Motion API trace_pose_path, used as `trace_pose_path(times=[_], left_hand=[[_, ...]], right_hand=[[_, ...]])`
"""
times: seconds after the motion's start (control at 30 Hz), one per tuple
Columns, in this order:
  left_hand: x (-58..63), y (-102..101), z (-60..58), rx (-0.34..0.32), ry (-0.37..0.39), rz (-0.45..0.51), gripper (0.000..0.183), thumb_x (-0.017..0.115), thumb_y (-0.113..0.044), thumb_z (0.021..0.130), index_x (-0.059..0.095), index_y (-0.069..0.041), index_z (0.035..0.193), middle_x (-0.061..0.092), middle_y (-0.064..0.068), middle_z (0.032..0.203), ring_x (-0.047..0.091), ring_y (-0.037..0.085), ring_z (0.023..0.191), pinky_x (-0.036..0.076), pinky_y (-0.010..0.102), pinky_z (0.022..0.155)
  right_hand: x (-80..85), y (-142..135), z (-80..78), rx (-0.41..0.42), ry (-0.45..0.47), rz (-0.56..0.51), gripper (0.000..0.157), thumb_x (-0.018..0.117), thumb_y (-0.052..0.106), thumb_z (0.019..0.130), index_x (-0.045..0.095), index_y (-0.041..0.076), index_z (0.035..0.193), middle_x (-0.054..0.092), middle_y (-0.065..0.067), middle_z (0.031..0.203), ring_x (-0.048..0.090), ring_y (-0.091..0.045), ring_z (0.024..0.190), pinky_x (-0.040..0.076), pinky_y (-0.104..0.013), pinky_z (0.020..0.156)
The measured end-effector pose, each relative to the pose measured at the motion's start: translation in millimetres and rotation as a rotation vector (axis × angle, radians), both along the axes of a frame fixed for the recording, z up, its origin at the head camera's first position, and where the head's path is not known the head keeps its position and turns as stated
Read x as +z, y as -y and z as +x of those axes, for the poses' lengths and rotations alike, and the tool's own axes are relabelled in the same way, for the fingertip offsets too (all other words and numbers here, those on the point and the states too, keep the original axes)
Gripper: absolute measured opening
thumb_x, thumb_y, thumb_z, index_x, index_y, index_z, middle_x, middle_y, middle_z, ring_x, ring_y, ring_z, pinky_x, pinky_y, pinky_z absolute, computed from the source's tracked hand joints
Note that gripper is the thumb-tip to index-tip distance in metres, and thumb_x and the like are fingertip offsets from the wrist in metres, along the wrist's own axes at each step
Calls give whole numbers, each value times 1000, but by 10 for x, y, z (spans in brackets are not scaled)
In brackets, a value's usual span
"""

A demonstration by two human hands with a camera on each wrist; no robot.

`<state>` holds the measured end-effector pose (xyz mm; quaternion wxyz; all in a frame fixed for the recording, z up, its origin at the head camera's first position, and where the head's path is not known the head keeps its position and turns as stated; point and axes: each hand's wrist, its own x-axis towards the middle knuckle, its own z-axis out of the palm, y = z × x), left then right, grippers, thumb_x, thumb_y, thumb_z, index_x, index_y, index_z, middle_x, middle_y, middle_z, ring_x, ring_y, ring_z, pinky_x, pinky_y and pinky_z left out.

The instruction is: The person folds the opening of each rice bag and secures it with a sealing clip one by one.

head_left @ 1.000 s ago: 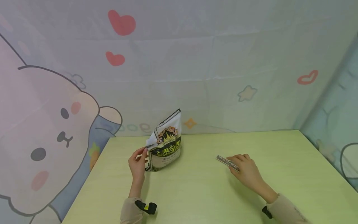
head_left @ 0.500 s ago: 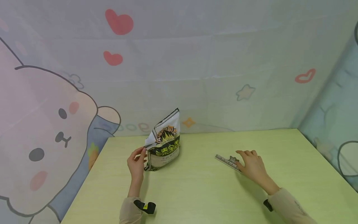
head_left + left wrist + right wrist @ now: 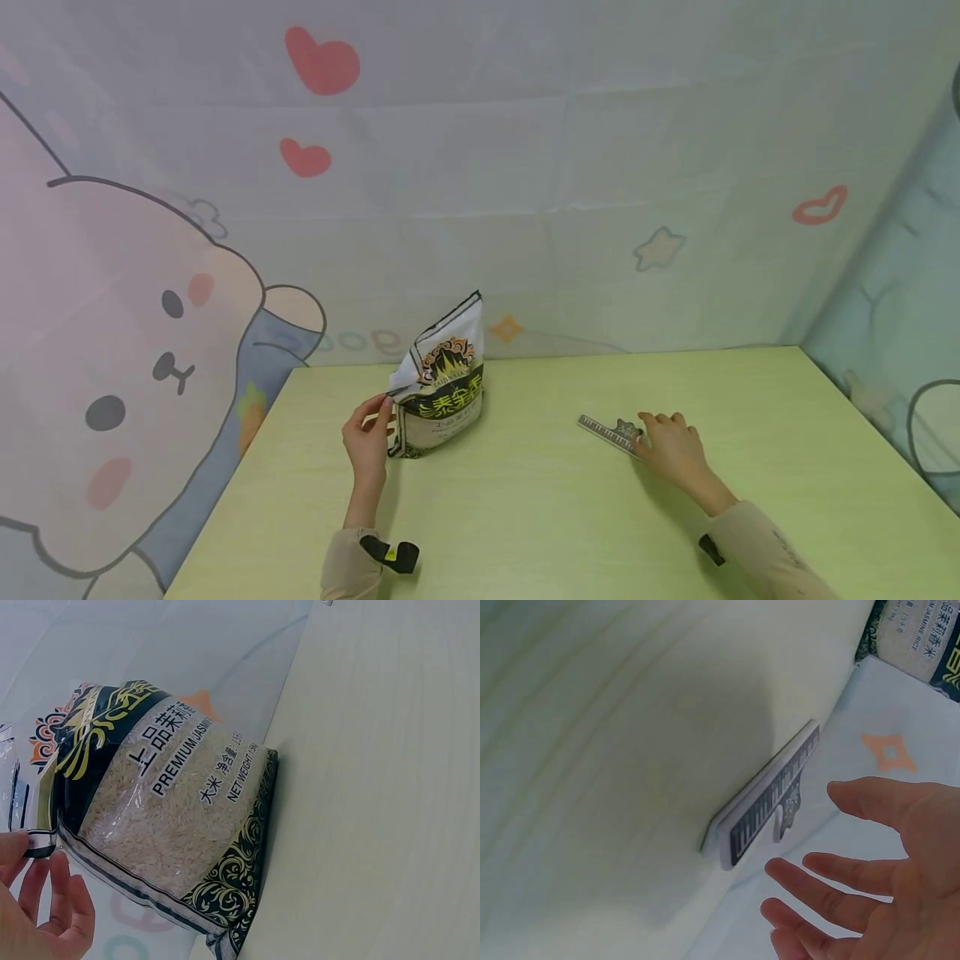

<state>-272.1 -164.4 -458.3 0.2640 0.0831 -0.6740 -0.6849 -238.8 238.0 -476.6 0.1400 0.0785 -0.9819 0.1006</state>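
A bag of jasmine rice stands upright on the left side of the table, its unfilled white top leaning right. My left hand pinches the bag's side edge between thumb and finger; the left wrist view shows the rice through the clear front. Farther right lies a flat bar with a piano-key pattern, with a small grey figure on one long side; it looks like a bag clip. Beside its near end is my right hand, fingers spread. The right wrist view shows that hand holding nothing, apart from the clip.
The pale yellow-green table extends around both hands. Behind it hangs a printed cloth with hearts and a large cartoon animal, meeting the table's back edge just behind the bag. Another cloth hangs at the right.
My right hand has let go of the piano-key clip and drawn slightly right, uncovering the grey figure. The left hand and the rice bag have stayed in place.
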Motion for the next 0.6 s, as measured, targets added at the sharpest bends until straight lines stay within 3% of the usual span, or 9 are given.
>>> trace_pose_path(times=[0.6], left_hand=[[15, -16, 30, 13, -5, -16, 27, 62, -16, 84, 63, 4, 101, 55, -10, 77, 60, 5, 61, 50, 19, 53]], right_hand=[[-153, -14, -101, 88, -102, 142, 41, 73, 23, 71, 61, 3, 105, 63, -12, 88, 53, -30, 80, 45, -42, 60]])
